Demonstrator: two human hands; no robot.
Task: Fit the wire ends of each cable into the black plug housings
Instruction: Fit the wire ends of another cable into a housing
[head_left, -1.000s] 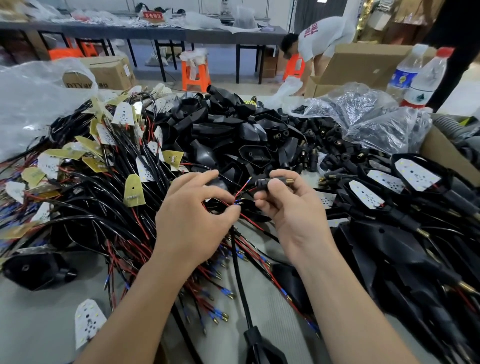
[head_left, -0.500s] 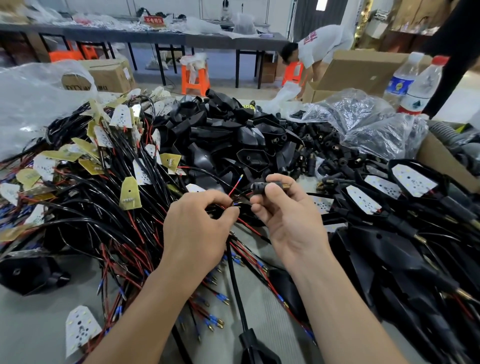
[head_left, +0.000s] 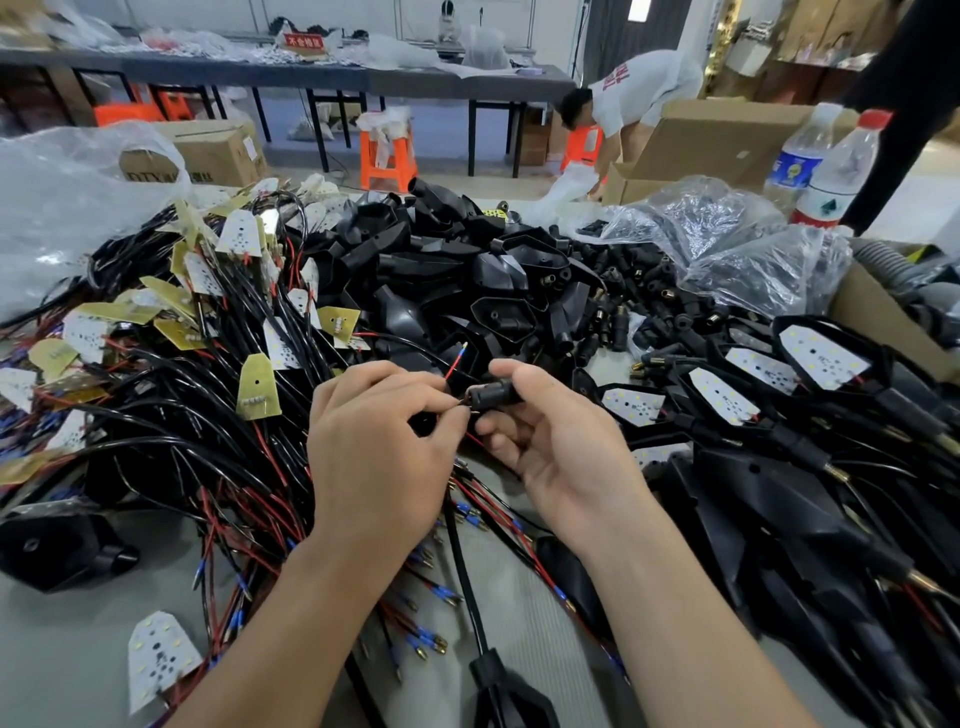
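Pointing left, black plug housing (head_left: 492, 395) lies crosswise.

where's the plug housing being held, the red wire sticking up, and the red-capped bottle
plug housing (head_left: 494, 393): head view, middle of its black barrel
red wire (head_left: 455, 359): head view, red insulation just below the tip
red-capped bottle (head_left: 849, 161): head view, clear body above the label
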